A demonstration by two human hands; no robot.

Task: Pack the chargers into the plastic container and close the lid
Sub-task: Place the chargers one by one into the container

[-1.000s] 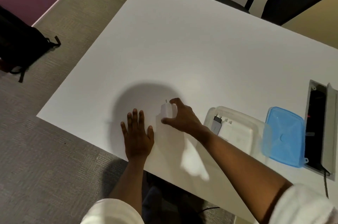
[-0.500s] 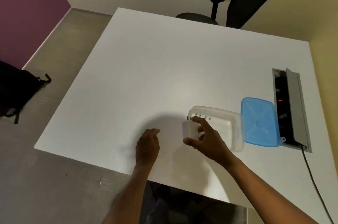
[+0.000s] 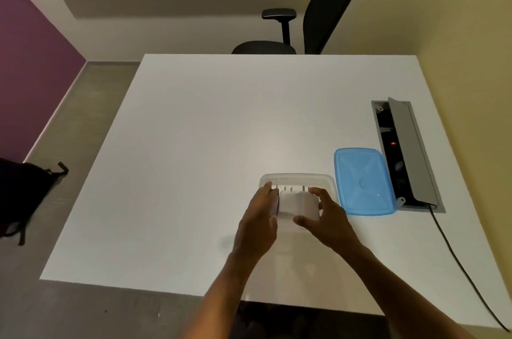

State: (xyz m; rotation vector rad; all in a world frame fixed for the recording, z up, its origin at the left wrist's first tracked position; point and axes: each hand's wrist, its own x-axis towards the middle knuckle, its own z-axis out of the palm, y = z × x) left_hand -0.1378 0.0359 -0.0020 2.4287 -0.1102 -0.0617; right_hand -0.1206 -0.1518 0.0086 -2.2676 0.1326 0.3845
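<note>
A clear plastic container [image 3: 299,177] stands open on the white table [image 3: 221,144], near its front right. White chargers [image 3: 295,204] sit side by side in it, their metal prongs pointing to the far side. My right hand [image 3: 325,218] grips the rightmost white charger between thumb and fingers. At the left end of the row, my left hand [image 3: 259,218] closes on a darker charger edge. The blue lid [image 3: 363,180] lies flat on the table just right of the container, apart from both hands.
An open grey cable box [image 3: 404,156] is sunk into the table right of the lid, and a black cord [image 3: 457,258] runs from it to the front edge. A black office chair [image 3: 327,14] stands beyond the far edge. On the floor at left lies a black bag [image 3: 22,194].
My right hand carried a white charger from the table's front into the container. My left hand left the tabletop and came onto the chargers' left end. The view swung right.
</note>
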